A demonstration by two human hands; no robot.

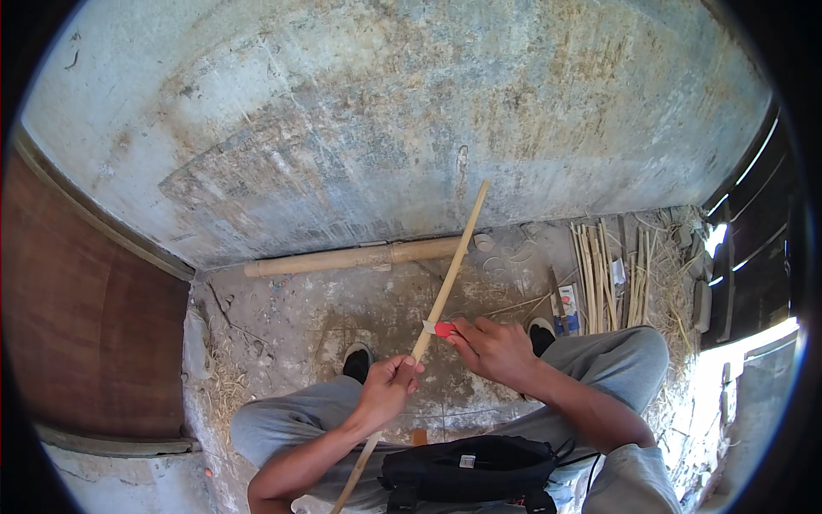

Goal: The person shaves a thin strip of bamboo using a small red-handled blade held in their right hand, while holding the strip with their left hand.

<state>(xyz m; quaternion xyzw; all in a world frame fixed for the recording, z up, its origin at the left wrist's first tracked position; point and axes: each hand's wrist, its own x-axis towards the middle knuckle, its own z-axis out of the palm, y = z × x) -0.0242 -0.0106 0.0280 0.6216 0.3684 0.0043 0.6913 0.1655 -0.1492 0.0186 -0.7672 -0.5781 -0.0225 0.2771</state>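
A long, pale bamboo strip (pixel 455 277) slants from my lap up and away toward the wall. Around its middle, my left hand (pixel 390 390) is closed, thumb lying along the strip. My right hand (pixel 497 349) pinches a small red tool (pixel 444 329) whose pale, flat end touches the strip just beyond my left hand. Whether that end is a blade is too small to make out. The strip's lower part runs under my left wrist and over my grey trouser leg.
A thick bamboo pole (pixel 351 260) lies along the foot of the stained wall (pixel 411 128). Several bamboo strips (pixel 591 278) lie on the floor at the right, beside a long blade-like tool (pixel 557 295). A black bag (pixel 467 469) rests at my waist. At the left stands a brown panel (pixel 94 308).
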